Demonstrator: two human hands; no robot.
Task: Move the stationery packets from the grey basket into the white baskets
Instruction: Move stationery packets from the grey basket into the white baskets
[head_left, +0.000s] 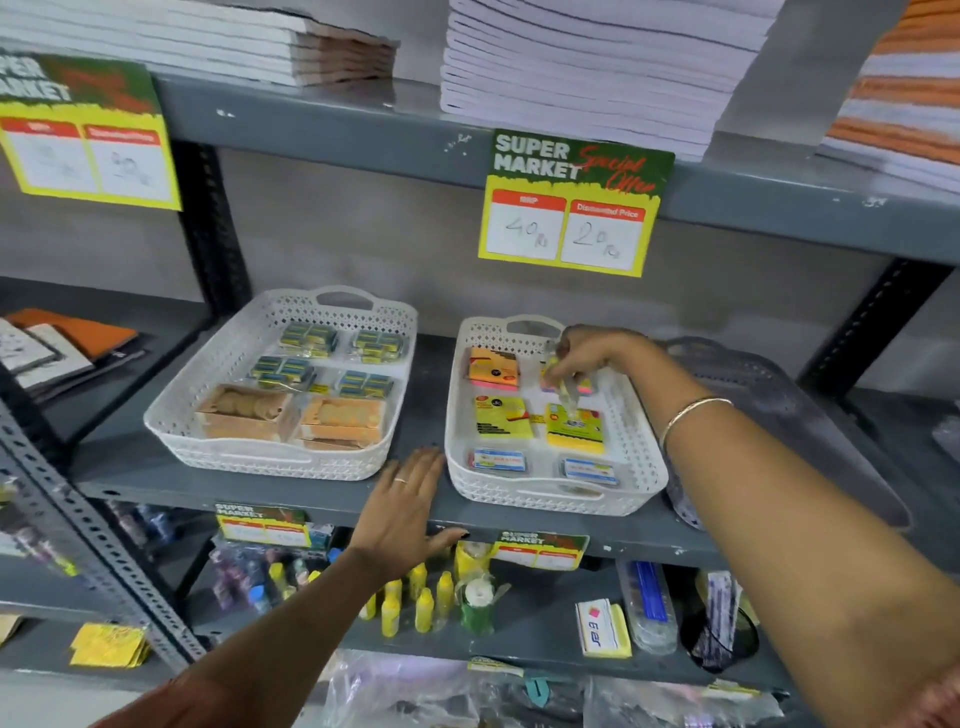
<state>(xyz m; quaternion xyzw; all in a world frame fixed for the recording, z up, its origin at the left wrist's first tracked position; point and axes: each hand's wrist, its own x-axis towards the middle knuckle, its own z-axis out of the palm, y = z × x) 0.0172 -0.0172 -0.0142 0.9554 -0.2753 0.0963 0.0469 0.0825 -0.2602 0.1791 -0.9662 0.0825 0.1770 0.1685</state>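
Two white baskets stand on the grey middle shelf. The left white basket holds green-blue packets and brown boxes. The right white basket holds orange, yellow and blue-labelled packets. Over its far right part, my right hand pinches a clear packet with yellow and pink contents. My left hand lies flat and open on the shelf front between the two white baskets. The grey basket sits tilted at the right behind my right forearm; what it holds is hidden.
Stacks of notebooks fill the shelf above, with a yellow price card hanging from its edge. Yellow glue bottles and other small stationery crowd the shelf below. A black upright stands left of the baskets.
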